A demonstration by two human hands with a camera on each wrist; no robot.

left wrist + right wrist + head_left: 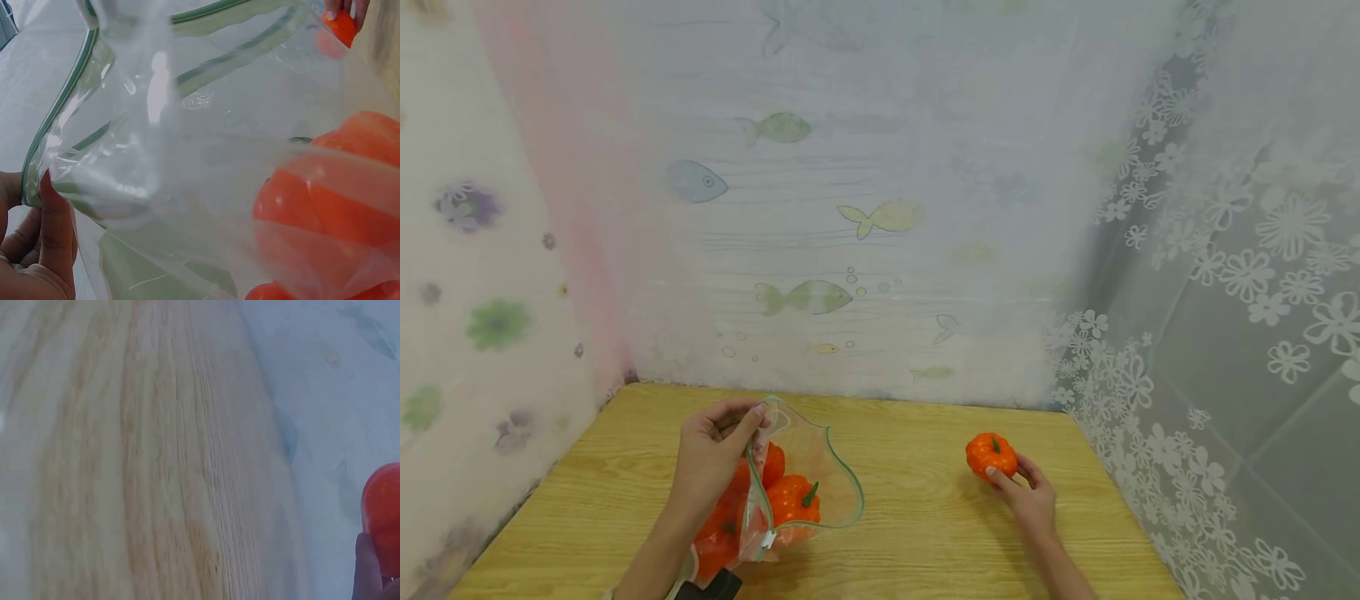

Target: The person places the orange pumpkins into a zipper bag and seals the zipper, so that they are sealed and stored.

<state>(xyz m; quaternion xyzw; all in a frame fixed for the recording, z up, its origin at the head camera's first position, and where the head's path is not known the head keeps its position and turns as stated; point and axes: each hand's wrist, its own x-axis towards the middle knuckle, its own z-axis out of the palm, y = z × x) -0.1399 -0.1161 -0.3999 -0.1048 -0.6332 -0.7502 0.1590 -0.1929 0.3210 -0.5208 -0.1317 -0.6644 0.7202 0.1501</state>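
A clear zip bag (805, 483) with a green seal stands open on the wooden table (925, 533), several orange pumpkins (790, 500) inside it. The left hand (711, 454) pinches its rim, holding the mouth up. Well apart to the right, the right hand (1030, 500) curls its fingers round a loose pumpkin (991, 454) on the tabletop

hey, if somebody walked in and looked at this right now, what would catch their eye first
Probably the bright orange toy pumpkins: several sit inside a clear zip bag at the left of the wooden table, whose green-edged mouth the left hand pinches open. One more small pumpkin sits apart at the right, with the right hand gripping it from the near side. Behind them hang pale curtains printed with fish and white flowers.
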